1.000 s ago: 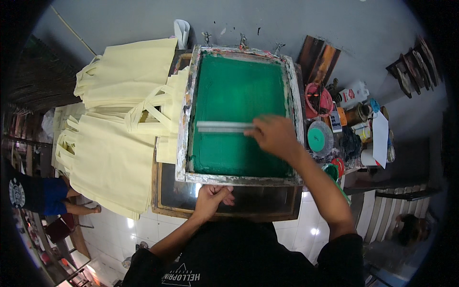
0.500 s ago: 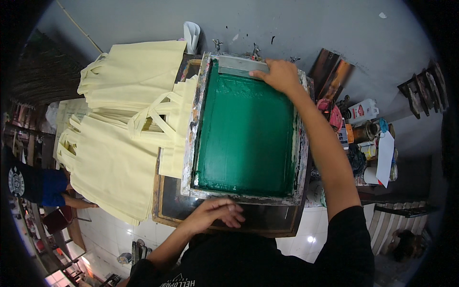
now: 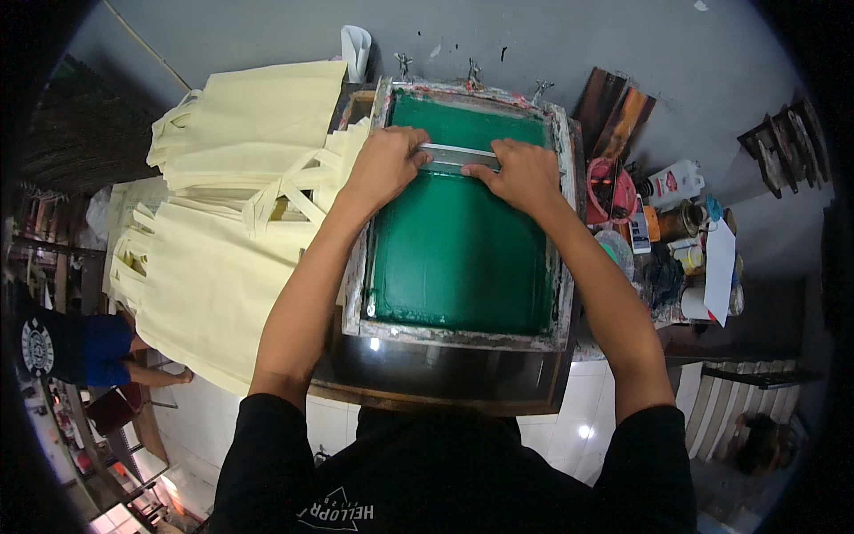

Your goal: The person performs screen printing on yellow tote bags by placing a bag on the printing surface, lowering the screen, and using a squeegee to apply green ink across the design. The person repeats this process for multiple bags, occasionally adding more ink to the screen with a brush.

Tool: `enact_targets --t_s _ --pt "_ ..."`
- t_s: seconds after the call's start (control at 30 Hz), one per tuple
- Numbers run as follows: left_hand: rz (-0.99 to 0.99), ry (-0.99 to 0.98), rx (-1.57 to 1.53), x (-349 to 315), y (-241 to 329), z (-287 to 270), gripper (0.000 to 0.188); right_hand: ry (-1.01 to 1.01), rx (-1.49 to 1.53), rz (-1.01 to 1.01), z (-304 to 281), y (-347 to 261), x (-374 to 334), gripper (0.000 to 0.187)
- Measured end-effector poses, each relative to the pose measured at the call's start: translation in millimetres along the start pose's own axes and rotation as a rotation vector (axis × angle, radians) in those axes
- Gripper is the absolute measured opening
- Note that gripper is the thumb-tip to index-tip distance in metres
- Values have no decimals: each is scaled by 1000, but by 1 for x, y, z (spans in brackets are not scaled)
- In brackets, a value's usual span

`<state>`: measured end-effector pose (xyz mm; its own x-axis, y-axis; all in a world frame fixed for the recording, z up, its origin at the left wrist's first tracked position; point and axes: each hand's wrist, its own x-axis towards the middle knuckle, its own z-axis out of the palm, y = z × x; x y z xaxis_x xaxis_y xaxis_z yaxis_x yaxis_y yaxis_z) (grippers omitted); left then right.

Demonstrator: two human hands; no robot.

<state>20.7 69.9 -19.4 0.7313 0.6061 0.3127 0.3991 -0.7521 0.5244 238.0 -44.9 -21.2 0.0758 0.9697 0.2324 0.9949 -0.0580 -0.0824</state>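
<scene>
A framed printing screen (image 3: 463,258) coated with green ink lies over a dark board. Across its upper part stands a pale, flat squeegee (image 3: 460,157). My left hand (image 3: 391,160) grips the squeegee's left end, and my right hand (image 3: 525,173) grips its right end, thumb on the near side. Green mesh shows both above and below the squeegee. Part of a cream cloth bag (image 3: 311,191) reaches to the screen's left edge; whether it runs underneath is hidden.
Stacks of cream bags (image 3: 213,276) cover the left side. A white jug (image 3: 676,182), a pink basket (image 3: 612,191) and several containers crowd the right. Metal clamps (image 3: 474,73) stand at the screen's far edge. Another person (image 3: 98,347) is at the far left.
My left hand has come up from below the screen and taken the squeegee's left end. The squeegee has moved from the screen's far edge toward me, with my right hand still on it.
</scene>
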Motion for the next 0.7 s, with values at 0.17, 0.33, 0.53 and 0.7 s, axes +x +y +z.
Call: enact_targets --t_s 0.17,0.33,0.53,0.7 --pt "-80 -55 -25 -40 21 -5 20 -13 43 -5 -6 -19 -42 61" --pt "-70 -91 -34 -96 48 -14 17 106 90 -48 -3 -43 -98 63" --pt "-2 -68 -115 -170 76 -17 20 130 119 -60 -11 -84 -169 52" --pt "37 121 -156 -211 75 -15 79 119 18 -129 -12 -87 -198 31"
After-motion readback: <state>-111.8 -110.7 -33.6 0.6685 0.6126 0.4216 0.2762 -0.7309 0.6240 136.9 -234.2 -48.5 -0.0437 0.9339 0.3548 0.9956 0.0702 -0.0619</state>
